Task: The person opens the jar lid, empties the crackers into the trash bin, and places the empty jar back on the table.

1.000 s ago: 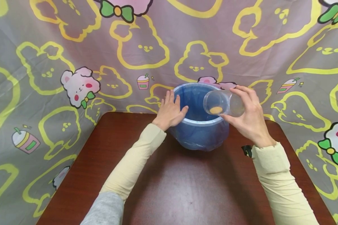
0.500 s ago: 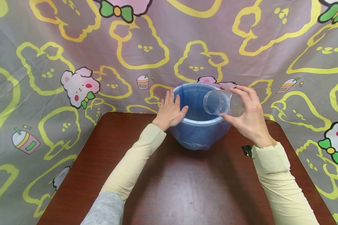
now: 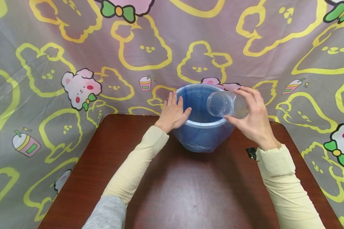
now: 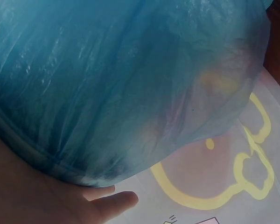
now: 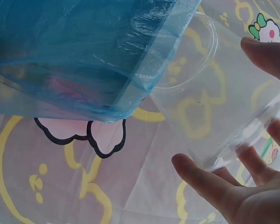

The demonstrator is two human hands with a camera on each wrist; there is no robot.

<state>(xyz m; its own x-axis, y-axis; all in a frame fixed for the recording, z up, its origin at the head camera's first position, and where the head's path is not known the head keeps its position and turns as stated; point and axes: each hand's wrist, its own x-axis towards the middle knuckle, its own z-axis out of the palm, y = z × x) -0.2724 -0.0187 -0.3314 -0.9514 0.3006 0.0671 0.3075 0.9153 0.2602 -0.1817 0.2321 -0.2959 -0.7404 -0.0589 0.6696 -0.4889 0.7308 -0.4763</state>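
Note:
A bin (image 3: 203, 140) lined with a thin blue plastic bag stands toward the back of the table, its round mouth facing up. My left hand (image 3: 173, 114) rests on the left of its rim with straight, spread fingers. In my right hand (image 3: 253, 116) a clear plastic cup (image 3: 226, 104) lies on its side, gripped between thumb and fingers, its mouth tipped over the bin's right rim. Nothing shows inside the cup. The right wrist view shows the cup (image 5: 200, 93) beside the blue bag (image 5: 84, 56). What lies in the bin is hidden.
The dark red-brown table (image 3: 186, 197) has rounded far corners. A grey-pink curtain (image 3: 149, 35) with yellow cartoon outlines hangs close behind the bin and along both sides. A small black item (image 3: 251, 153) shows at the right sleeve's cuff.
A second ago a yellowish piece lay inside the tilted cup near its mouth; half a second ago and now it is gone from the cup. The hands have stayed in place.

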